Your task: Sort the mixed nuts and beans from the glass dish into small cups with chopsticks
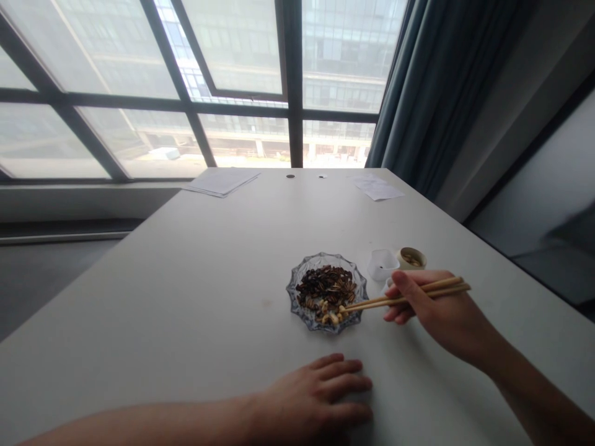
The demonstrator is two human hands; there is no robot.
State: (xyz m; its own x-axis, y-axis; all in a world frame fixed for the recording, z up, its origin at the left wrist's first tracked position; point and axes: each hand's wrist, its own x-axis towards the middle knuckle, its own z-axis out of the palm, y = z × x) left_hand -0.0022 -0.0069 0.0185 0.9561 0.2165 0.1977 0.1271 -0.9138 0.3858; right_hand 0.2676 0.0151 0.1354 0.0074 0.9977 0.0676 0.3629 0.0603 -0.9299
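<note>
- Two wooden chopsticks (409, 294) reach leftward into a scalloped glass dish (292, 291). Their tips meet at the pale nuts (332, 316) heaped on its near side, just beside a larger mound of dark striped seeds (325, 282).
- The dish sits right of the middle of a pale table (186, 279), in front of the person.
- The right hand (437, 316) is closed around the chopsticks toward their upper ends, thumb on top and fingers curled beneath. The sticks lie nearly parallel and low over the table.
- Judged from this, a clean pick calls for pinching a single nut across its narrow middle, tips level and squeeze light. A smooth, curved nut would likely squirt sideways under hard pressure.
- Working from the loose edge of the heap, rather than digging in, looks the surer way to avoid scattering seeds over the rim.
- A small white cup (382, 265) and a small tan cup (411, 257) with something pale inside stand just behind the right hand, near the dish. A slow, low lift would keep the sticks clear of both.
- The left hand (316, 399) lies open and flat on the table, palm down and holding nothing, near the dish but apart from it.
- Sheets of paper (223, 181) lie at the far edge, under a wide window (232, 62) and a grey-blue curtain (427, 80).
</note>
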